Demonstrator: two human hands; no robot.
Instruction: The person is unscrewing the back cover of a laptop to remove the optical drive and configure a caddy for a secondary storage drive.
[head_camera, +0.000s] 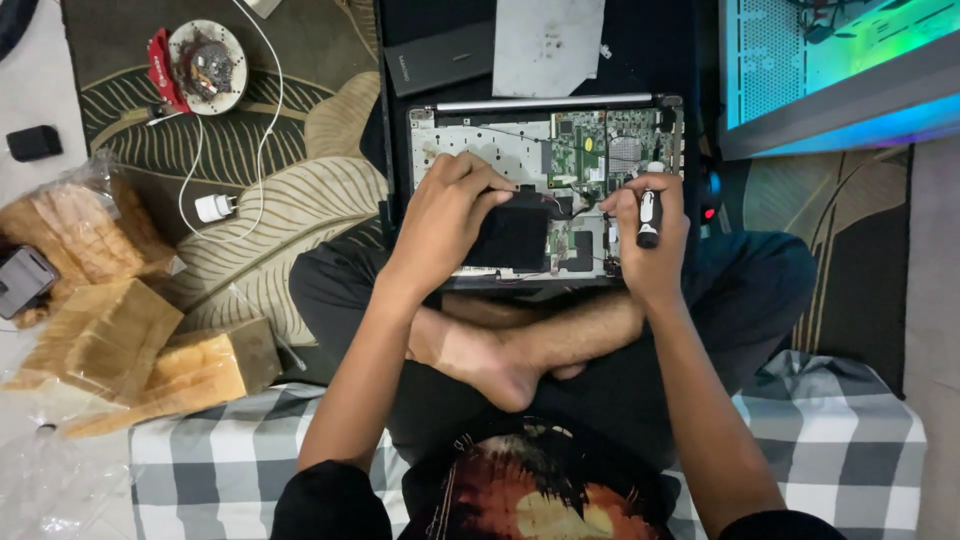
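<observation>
Black printed shirt, dark trousers

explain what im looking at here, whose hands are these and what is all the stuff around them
This is one picture from a camera worn on a person's head, looking down at their own lap. They sit cross-legged with an opened laptop in front of them, its circuit boards showing. The left hand rests on a black flat part inside it. The right hand has its grip closed on a black and white screwdriver. On the patterned rug to the left lie a white charger with its cable, a round circuit board and bagged bread loaves.
</observation>
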